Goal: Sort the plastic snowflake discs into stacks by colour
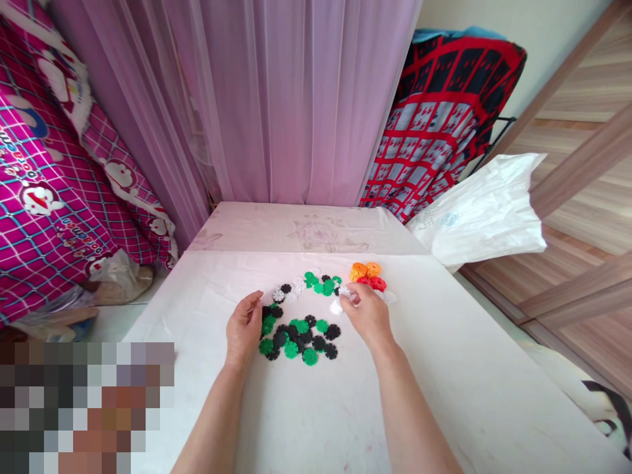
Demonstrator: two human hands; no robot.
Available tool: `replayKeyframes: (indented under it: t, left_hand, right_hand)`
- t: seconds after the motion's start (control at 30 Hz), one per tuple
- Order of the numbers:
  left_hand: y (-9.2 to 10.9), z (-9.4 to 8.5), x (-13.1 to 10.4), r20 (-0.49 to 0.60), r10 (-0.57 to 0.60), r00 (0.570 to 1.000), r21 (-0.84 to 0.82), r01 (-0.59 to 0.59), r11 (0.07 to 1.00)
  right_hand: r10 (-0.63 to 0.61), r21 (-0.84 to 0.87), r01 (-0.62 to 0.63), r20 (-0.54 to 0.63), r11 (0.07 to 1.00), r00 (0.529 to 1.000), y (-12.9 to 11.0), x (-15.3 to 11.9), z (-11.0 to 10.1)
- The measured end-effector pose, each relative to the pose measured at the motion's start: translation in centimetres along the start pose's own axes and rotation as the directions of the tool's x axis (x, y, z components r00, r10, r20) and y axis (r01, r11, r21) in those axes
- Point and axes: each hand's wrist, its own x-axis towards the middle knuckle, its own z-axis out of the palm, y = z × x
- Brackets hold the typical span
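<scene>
Interlocking notched plastic discs (296,336) lie on the white-covered table (306,421), between and just beyond the two hands. The near group is green and black, with several discs overlapping. Further off, an arc of white, black and green pieces runs from near the left fingers across to the right hand.

Right hand (368,316): thumb and forefinger closed to a narrow pinch on a white notched disc (344,289), at the right end of that arc. Left hand (243,326): fingers curled, thumb and forefinger tips close together, beside the black and green discs at the left edge of the group; whether anything is held between them cannot be determined.

Orange discs (365,269) are heaped beyond the right hand, with red discs (374,283) just on the near side of them, partly hidden by that hand. A white plastic bag (486,210) stands at the table's far right edge. A purple curtain (296,99) hangs behind the table.
</scene>
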Motion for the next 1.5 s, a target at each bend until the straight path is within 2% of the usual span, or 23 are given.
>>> replayKeyframes:
  t: [0.07,0.17,0.4,0.7,0.8,0.9,1.0,1.1,1.2,1.43,1.5]
  left_hand:
    - [-0.1,0.0,0.0,0.006,-0.002,1.000,0.008,0.002,1.000]
    - [-0.1,-0.1,0.0,0.008,0.001,1.000,0.019,-0.001,1.000]
    - [-0.4,-0.2,0.1,0.005,0.019,1.000,0.036,-0.019,0.999]
    - [0.1,-0.2,0.0,0.004,-0.016,1.000,0.012,0.016,1.000]
    - [0.2,-0.2,-0.1,0.007,-0.020,1.000,0.010,0.019,1.000]
    - [0.2,-0.2,-0.2,0.009,-0.017,1.000,0.007,0.017,1.000]
    - [0.2,-0.2,-0.2,0.008,-0.008,1.000,-0.007,0.008,1.000]
    - [0.1,-0.2,-0.2,0.010,-0.008,1.000,-0.019,0.008,1.000]
    - [0.0,-0.1,-0.1,0.015,-0.015,1.000,-0.031,0.015,0.999]
    - [0.1,-0.1,-0.1,0.006,-0.022,1.000,-0.028,0.022,0.999]
    - [0.1,-0.1,-0.1,0.007,-0.016,1.000,-0.028,0.016,0.999]
  right_hand:
    - [0.018,0.002,-0.018,-0.001,1.000,1.000,1.3,0.3,-0.5]
    - [0.003,-0.005,-0.003,0.026,1.000,1.000,1.8,0.2,-0.4]
    - [0.016,-0.076,-0.008,0.104,0.997,0.994,0.8,-0.1,-0.1]
    - [0.004,-0.083,0.005,0.111,0.997,0.994,0.7,-0.3,-0.2]
    - [-0.002,-0.094,0.012,0.110,0.996,0.994,0.6,0.4,-0.4]
    - [-0.004,-0.197,0.036,0.163,0.980,0.987,-0.4,2.0,-0.6]
    - [-0.040,-0.386,0.163,0.309,0.908,0.950,-2.0,4.0,-0.6]
    - [-0.069,-0.465,0.299,0.448,0.833,0.891,-3.5,5.3,-0.4]
    - [-0.096,-0.449,0.360,0.509,0.818,0.855,-4.7,5.2,0.0]
    - [-0.205,-0.340,0.501,0.627,0.796,0.751,-6.2,2.3,0.0]
    - [-0.243,-0.300,0.499,0.603,0.813,0.759,-6.0,2.5,-0.5]
